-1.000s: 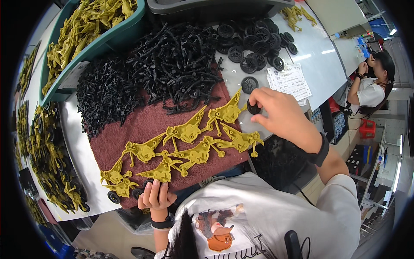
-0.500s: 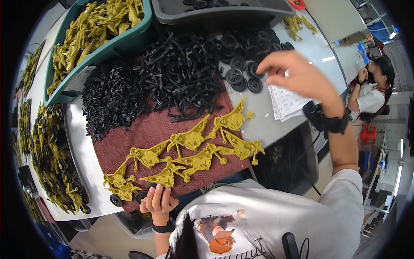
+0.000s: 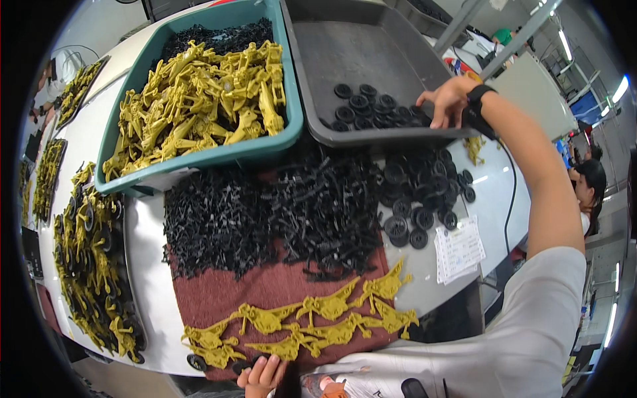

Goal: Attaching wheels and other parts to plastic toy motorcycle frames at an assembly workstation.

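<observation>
My left hand (image 3: 261,375) is at the bottom, fingers curled around a small black wheel (image 3: 258,357) beside the nearest yellow plastic part (image 3: 279,347); its grip is partly hidden. Two rows of these yellow motorcycle-shaped parts lie on a dark red cloth (image 3: 225,288). The nearest left one has black wheels (image 3: 197,362) at its lower side. My right hand (image 3: 448,101) reaches over the near right rim of a grey tray (image 3: 371,40). Its fingers hang down, apart, next to several black wheels (image 3: 359,103) in the tray; nothing shows in them.
A teal bin (image 3: 292,126) full of yellow parts stands left of the tray. Piles of small black pieces (image 3: 219,219), longer black pieces (image 3: 325,205) and loose black wheels (image 3: 418,179) lie before them. Printed sheets (image 3: 459,249) are at right, assembled pieces (image 3: 99,265) at left.
My right hand has moved from above the loose wheels up and away to the grey tray. The whole view has tilted upward, and my left hand stays beside the yellow parts.
</observation>
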Tool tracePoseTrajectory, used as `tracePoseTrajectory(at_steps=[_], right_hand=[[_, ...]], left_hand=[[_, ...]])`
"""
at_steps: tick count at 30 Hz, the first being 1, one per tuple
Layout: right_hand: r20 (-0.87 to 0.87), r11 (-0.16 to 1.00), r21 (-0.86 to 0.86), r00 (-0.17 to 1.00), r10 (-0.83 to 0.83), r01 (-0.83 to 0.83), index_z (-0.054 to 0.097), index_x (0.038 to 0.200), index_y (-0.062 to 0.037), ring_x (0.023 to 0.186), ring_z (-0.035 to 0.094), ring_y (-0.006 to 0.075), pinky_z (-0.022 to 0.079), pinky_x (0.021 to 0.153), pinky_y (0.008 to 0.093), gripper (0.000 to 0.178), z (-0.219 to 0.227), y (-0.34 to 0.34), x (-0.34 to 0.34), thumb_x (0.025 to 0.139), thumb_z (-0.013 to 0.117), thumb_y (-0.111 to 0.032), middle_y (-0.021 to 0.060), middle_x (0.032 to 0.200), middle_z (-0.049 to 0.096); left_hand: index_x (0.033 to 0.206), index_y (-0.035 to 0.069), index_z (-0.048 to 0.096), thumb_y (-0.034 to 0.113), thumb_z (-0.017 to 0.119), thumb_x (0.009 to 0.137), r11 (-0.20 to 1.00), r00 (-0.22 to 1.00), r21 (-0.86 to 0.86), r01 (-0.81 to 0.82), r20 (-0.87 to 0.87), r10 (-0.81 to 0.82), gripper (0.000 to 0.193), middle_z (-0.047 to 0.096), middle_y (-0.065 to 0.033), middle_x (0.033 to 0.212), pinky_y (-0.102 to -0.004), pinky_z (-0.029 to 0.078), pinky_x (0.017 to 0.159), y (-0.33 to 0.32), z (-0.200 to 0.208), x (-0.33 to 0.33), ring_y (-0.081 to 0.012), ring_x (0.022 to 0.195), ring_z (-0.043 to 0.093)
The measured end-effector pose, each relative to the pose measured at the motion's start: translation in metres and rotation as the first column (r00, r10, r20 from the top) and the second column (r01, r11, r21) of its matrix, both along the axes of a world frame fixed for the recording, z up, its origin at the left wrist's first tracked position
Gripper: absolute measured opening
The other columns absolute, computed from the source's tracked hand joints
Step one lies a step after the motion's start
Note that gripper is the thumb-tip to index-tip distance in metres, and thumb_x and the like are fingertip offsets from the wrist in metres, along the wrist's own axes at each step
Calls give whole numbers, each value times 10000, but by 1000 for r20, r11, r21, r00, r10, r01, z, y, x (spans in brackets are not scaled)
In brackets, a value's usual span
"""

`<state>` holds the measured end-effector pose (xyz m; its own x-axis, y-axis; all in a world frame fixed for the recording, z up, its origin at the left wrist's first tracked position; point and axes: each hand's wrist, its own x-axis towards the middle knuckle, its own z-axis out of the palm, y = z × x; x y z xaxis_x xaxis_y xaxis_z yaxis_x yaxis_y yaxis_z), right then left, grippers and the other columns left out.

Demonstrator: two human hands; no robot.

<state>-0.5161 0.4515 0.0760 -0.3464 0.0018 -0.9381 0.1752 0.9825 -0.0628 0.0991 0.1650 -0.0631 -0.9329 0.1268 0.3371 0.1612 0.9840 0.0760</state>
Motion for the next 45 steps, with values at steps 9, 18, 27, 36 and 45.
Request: tracePoseTrajectory(at_steps=[9, 18, 27, 36, 45], right_hand=[[-68, 878, -283, 922, 382, -385, 106, 1477, -203, 1234, 399, 390, 513, 823, 589, 1040, -18, -122, 40, 719, 801, -360, 194, 1174, 389], [-125, 872, -325, 931, 344, -366, 234, 1457, -123, 1123, 543, 302, 528, 767, 515, 931, -12, -161, 70, 683, 751, -153, 205, 1276, 485], [-20, 817, -440, 914, 406, -372, 206, 1483, -100, 1159, 519, 262, 458, 899, 467, 936, 0, -167, 80, 692, 706, -78, 199, 1320, 480], [-93, 832, -351, 900, 426, -430, 168, 1511, -88, 1178, 506, 231, 451, 914, 386, 949, 3, -174, 84, 698, 653, -28, 171, 1377, 446], [-142, 754, -581, 950, 277, -306, 502, 1208, -110, 870, 590, 123, 490, 711, 256, 574, 6, -151, 75, 677, 577, 95, 38, 1025, 570]], left_hand=[[1155, 125, 630, 194, 601, 882, 999, 999, 28, -42, 28, 42, 283, 620, -16, 1228, -334, 344, 936, -6, -21, -20, -167, 1136, 556], [1152, 118, 631, 188, 601, 882, 997, 999, 63, -36, 21, 34, 280, 627, -21, 1215, -335, 349, 930, -5, -30, -21, -170, 1126, 563], [1149, 112, 632, 181, 600, 882, 996, 999, 84, -30, 27, 27, 277, 634, -25, 1203, -336, 354, 925, -3, -28, -20, -173, 1117, 569], [1146, 106, 632, 175, 600, 882, 995, 999, 91, -38, 27, 35, 274, 641, -30, 1190, -337, 360, 919, -4, -21, -19, -177, 1108, 576], [1142, 99, 633, 168, 600, 882, 996, 999, 90, -16, 48, 12, 271, 648, -34, 1177, -338, 365, 914, -5, -5, -1, -180, 1099, 582]])
